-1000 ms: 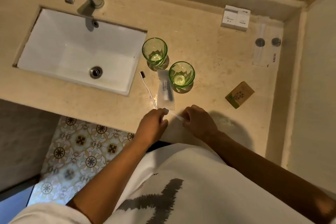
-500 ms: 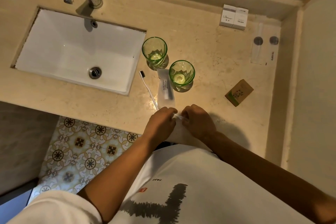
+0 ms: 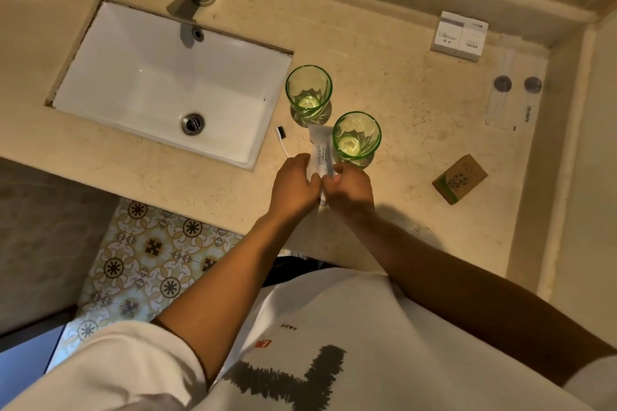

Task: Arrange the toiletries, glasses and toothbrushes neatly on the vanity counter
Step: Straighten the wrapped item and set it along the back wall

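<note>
Toothbrush packet (image 3: 321, 157), white, lies on the counter (image 3: 417, 103) against the near green glass (image 3: 356, 138), its near end pinched between left hand (image 3: 293, 185) and right hand (image 3: 350, 192), which are pressed together. Risk: a tug or lift could knock that glass over, or nudge the loose toothbrush (image 3: 281, 140) into the sink (image 3: 167, 83).
</note>
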{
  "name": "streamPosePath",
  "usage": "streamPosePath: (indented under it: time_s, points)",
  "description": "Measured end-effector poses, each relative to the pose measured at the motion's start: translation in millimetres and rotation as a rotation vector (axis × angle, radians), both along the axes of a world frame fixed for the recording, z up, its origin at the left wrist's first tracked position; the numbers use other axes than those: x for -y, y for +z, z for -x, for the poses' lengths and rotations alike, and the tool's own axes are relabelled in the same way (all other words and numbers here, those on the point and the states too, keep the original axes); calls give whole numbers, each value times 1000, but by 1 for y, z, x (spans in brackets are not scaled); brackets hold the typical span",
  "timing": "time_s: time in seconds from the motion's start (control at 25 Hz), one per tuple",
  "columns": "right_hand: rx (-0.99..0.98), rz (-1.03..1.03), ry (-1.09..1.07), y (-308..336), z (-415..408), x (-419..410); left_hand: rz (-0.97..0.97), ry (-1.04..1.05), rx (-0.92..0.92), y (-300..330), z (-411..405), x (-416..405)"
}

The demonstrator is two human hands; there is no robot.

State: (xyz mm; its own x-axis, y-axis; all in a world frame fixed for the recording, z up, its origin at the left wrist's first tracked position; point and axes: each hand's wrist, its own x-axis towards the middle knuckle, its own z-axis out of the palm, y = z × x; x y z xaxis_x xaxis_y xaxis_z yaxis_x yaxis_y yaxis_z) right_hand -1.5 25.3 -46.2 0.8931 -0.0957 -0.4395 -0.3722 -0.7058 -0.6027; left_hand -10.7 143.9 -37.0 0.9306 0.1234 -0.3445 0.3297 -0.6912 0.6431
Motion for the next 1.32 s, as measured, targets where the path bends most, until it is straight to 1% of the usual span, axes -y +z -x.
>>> streamPosePath:
  time_s: [0.08,0.2,0.28,0.36,0.56,0.72,0.84,0.96,1.08,1.16,1.24,1.32]
  points:
    - [-5,-21,-74,0,0,-2,29,39,-30,-3,-7,4]
    - [-116,-107,-187,-3,-4,-2,105,197,-143,-6,-10,6]
    - [-167,-152,-221,-2,-6,-3,174,270,-196,-7,-13,8]
    - [-179,-183,-236,-2,-7,-3,229,313,-214,-5,-15,9]
    - [-206,-233,-233,5,-8,-5,287,388,-238,-2,-18,7]
    - [-203,-328,-272,14,-7,-5,329,435,-240,4,-15,2]
    - [-248,-414,-244,17,-1,-1,445,468,-260,15,-6,-8]
    - [-203,-435,-168,30,8,3,553,467,-265,33,8,-17]
    - [-77,-466,-29,57,13,6,682,408,-197,57,13,-27]
    - [7,-505,11,76,9,11,760,355,-157,73,5,-28]
    - [75,-530,-20,93,-5,18,787,345,-133,87,-14,-25]
    - [74,-600,-136,106,-28,28,771,334,-114,96,-44,-14]
